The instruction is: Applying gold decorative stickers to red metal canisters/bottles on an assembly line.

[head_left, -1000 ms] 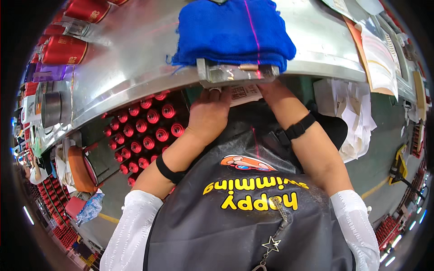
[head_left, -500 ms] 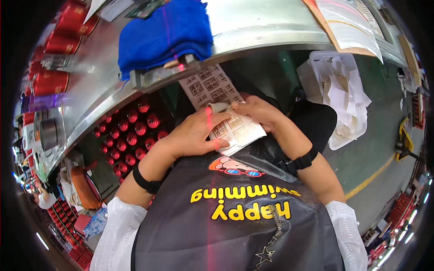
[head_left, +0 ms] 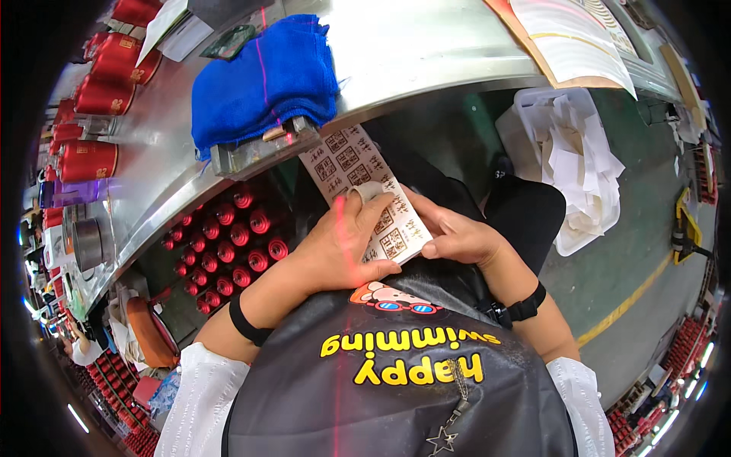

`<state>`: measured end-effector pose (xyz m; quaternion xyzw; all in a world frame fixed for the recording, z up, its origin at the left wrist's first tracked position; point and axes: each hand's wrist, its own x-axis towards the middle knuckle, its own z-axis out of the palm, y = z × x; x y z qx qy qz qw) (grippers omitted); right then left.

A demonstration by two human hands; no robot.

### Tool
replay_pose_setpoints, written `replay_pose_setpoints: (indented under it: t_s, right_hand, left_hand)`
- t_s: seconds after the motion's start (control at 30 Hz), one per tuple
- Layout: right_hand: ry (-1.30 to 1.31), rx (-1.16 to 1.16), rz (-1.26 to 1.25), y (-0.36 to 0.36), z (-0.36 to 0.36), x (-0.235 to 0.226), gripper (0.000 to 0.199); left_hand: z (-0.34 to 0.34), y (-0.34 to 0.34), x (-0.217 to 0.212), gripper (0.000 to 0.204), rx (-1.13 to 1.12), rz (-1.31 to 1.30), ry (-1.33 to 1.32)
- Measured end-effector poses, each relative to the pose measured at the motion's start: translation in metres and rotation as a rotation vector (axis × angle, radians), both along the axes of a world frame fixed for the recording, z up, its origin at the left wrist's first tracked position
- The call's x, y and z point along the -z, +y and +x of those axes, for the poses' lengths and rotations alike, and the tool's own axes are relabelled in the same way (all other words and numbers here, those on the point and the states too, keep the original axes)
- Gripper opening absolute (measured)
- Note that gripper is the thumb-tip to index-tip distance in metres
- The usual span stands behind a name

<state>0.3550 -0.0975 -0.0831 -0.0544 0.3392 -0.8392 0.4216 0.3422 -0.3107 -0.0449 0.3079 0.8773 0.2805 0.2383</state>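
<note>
A white sheet of labels (head_left: 352,161), printed with dark square seals and brush-like characters, lies over my lap at the table's edge. My left hand (head_left: 339,242) grips its left side, thumb near the close end. Around a left fingertip is a whitish band or loose strip (head_left: 368,190); I cannot make out which. My right hand (head_left: 461,234) holds the right edge, its thumb at the near right corner and its other fingers partly hidden under the sheet. Whether this is one sheet or a thin stack cannot be told.
A folded blue cloth (head_left: 263,84) rests on the metal table (head_left: 415,38) above a clear holder. Red canisters (head_left: 87,160) stand at the left. Below the table are rows of red cylindrical parts (head_left: 226,251). A white bin (head_left: 521,145) with crumpled paper stands right.
The sheet's near end has turned and now lies flatter and straighter. My right hand has slid down to its near corner, while my left hand has moved slightly toward me.
</note>
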Motion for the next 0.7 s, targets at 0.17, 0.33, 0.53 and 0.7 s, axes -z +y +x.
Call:
replay_pose_setpoints:
  t_s: [0.17, 0.33, 0.53, 0.7]
  right_hand:
    - [0.044, -0.090, 0.060, 0.001, -0.002, -0.003, 0.109]
    - [0.128, -0.040, 0.121, -0.006, -0.004, -0.008, 0.108]
    - [0.201, -0.045, 0.246, -0.007, -0.005, -0.003, 0.105]
    - [0.323, -0.003, 0.365, -0.009, -0.002, -0.002, 0.103]
  left_hand:
    - [-0.006, 0.002, -0.011, 0.088, 0.093, 0.049, -0.001]
    - [-0.014, 0.001, -0.013, 0.085, 0.117, 0.072, 0.002]
    - [-0.015, -0.004, -0.006, 0.079, 0.069, 0.230, -0.003]
    - [-0.017, -0.007, -0.006, 0.079, 0.068, 0.254, -0.047]
